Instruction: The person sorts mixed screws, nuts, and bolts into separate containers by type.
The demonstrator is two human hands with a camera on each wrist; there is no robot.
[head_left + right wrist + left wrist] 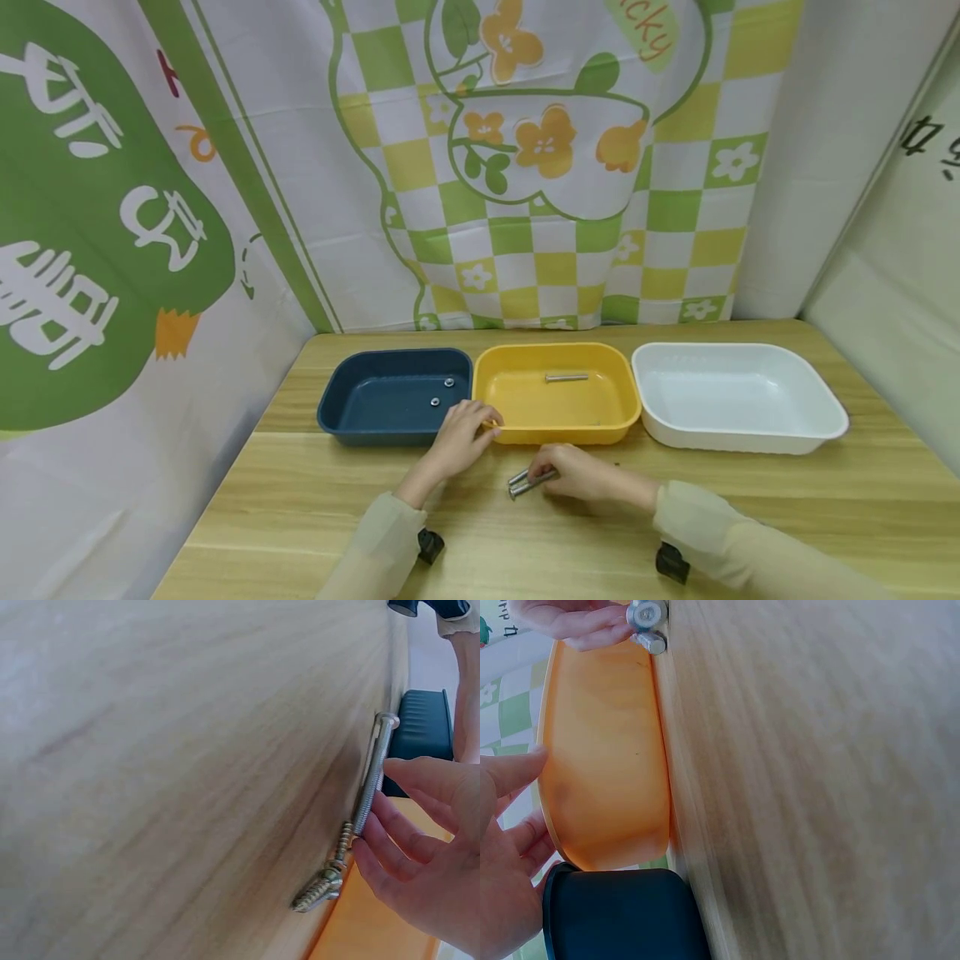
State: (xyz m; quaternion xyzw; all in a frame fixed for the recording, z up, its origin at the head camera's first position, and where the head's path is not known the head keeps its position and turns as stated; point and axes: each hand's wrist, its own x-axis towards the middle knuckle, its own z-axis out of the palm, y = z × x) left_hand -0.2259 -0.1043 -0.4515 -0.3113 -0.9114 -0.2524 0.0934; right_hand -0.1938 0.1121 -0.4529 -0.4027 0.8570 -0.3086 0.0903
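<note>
In the head view my right hand (566, 471) is low over the table in front of the yellow tray (555, 436), holding long metal bolts (534, 485) between thumb and fingers. Two bolt heads (646, 613) show in the left wrist view. Near those fingertips, threaded screws (321, 889) lie on the wood in the right wrist view. My left hand (463, 433) pinches the yellow tray's front left rim, thumb at the edge and fingers over it. Another bolt (566, 378) lies inside this tray.
Left of the yellow tray stands a dark blue tray (352, 437), with two small nuts (449, 382) in it. On the other side is a white tray (742, 442). A patterned curtain (525, 250) hangs behind the wooden table (480, 550).
</note>
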